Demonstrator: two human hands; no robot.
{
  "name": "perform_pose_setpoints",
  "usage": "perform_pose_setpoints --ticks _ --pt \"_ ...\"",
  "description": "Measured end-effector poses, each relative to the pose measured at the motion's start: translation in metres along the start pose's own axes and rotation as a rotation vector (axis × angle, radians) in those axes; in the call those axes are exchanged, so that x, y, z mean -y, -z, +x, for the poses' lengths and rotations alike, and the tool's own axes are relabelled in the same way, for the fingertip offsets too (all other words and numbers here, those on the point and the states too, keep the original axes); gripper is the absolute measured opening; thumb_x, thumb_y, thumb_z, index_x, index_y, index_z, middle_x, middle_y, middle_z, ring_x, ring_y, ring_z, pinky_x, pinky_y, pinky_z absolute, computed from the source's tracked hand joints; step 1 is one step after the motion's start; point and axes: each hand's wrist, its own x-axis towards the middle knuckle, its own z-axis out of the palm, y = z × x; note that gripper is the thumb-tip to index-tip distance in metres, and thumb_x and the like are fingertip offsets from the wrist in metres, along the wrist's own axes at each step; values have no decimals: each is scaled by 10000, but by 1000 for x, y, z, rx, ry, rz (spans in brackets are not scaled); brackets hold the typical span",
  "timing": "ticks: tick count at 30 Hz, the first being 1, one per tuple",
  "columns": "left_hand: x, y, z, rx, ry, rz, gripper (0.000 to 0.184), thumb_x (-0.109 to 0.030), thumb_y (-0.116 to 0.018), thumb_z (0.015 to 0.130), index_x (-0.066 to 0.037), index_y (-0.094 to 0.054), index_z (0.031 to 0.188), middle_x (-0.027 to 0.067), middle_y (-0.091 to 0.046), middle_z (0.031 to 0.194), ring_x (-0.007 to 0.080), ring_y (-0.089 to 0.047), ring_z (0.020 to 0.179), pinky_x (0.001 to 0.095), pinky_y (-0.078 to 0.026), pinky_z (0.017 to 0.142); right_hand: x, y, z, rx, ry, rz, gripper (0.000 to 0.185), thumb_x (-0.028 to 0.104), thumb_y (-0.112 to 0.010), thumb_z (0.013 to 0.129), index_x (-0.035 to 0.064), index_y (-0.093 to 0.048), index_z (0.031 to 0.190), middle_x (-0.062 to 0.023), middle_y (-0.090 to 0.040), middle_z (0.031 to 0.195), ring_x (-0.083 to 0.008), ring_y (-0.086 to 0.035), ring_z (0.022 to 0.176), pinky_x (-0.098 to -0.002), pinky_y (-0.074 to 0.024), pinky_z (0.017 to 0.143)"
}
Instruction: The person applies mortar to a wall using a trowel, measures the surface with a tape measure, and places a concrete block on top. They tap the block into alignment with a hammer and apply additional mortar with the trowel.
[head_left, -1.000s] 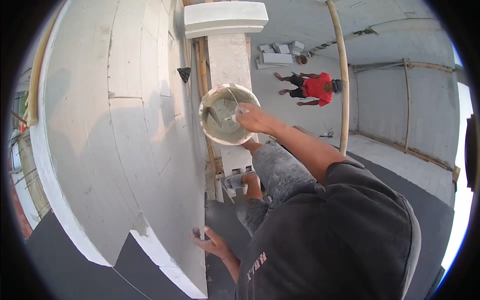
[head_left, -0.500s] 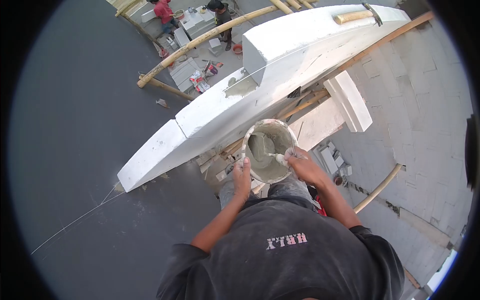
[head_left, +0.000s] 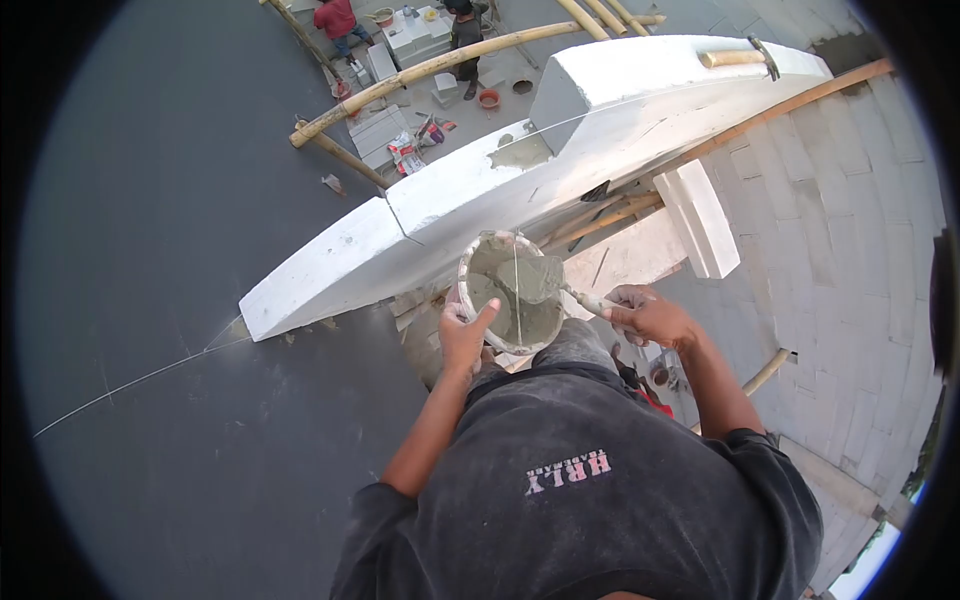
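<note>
My left hand [head_left: 465, 335] grips the left side of a round bucket [head_left: 467, 265], its thumb over the rim. Grey mortar [head_left: 487, 290] lies inside, and a thin wire handle crosses the opening. In my right hand [head_left: 645, 315] is the handle of a trowel [head_left: 540, 279], whose blade carries mortar over the bucket's right part. Beyond the bucket runs a wall of white blocks [head_left: 460, 185], with a patch of mortar [head_left: 522, 152] beside the raised block.
A hammer [head_left: 735, 58] lies on the raised block. Bamboo poles [head_left: 400, 80] cross behind the wall. Two people [head_left: 466, 40] stand below among blocks, near an orange bucket [head_left: 489, 98]. A white block [head_left: 697, 220] rests on a plank at right.
The view has swung from beside the wall to face it. My left hand has taken hold of the bucket. My right hand has moved right, lifting the trowel with mortar on it.
</note>
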Motion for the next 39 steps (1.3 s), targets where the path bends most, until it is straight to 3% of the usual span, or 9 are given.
perform_pose_setpoints --ticks 3,7,11,14,16,21,27,30,39 --pt "-21 -1 -17 -48 -6 -82 601 -285 -986 732 59 -628 1071 127 -721 958 189 -692 722 327 -564 634 -9 -21 -1 28 -36 217 438 302 -704 988 -52 -613 1231 -126 -655 831 -221 -635 750 -360 -510 657" --pt "-15 -18 -18 -76 -147 2 688 -319 -996 728 75 -599 1129 142 -716 985 208 -706 842 341 -585 683 28 -84 -8 -184 314 -369 477 317 -599 1017 -60 -591 1310 -288 -721 1065 -424 -702 1058 -483 -528 925" --pt "-7 -1 1 -152 -65 -129 551 -301 -950 796 47 -587 1019 113 -680 927 195 -677 822 333 -566 653 19 -81 -7 -106 291 -232 536 391 -562 1039 -34 -578 1365 -354 -666 1216 -470 -657 1175 -504 -495 1002" --pt "16 18 17 -171 -31 -144 186 -127 -669 977 19 -554 992 104 -643 886 145 -639 663 282 -492 533 -28 -55 6 -258 355 -248 545 410 -565 1041 -15 -582 1381 -299 -692 1159 -407 -715 1016 -470 -548 870" --pt "15 31 14 -88 0 -310 196 -145 -616 1009 31 -575 1084 138 -670 967 185 -668 712 304 -511 549 -38 -32 6 75 224 -72 532 417 -561 1036 18 -591 1386 -203 -694 1103 -298 -707 856 -414 -560 735" --pt "4 66 9 -111 9 -441 359 -244 -581 1031 38 -591 1254 145 -676 1110 229 -695 852 321 -519 593 -151 -51 103 -31 458 -69 482 368 -573 1016 40 -591 1369 -109 -670 1053 -223 -668 805 -373 -547 681" --pt "9 88 4 -23 -49 -608 478 -298 -577 1034 28 -561 1383 174 -624 1370 326 -632 1232 516 -537 1027 -128 -11 36 10 739 -59 284 287 -532 977 46 -650 1067 -40 -605 823 -137 -566 614 -322 -455 505" --pt "2 91 -10 -42 -109 -633 499 -246 -591 1015 95 -548 1377 225 -624 1357 349 -638 1226 502 -526 1056 -116 19 1 159 181 50 274 309 -545 918 47 -620 896 -63 -609 737 -171 -549 544 -357 -449 489" --pt "4 109 -59 -278 -33 -669 352 -222 -624 1026 -2 -583 1298 136 -675 1230 252 -688 1056 424 -576 875 -51 3 -19 -84 294 170 211 263 -639 964 56 -646 1005 3 -565 717 -106 -509 557 -296 -408 498"
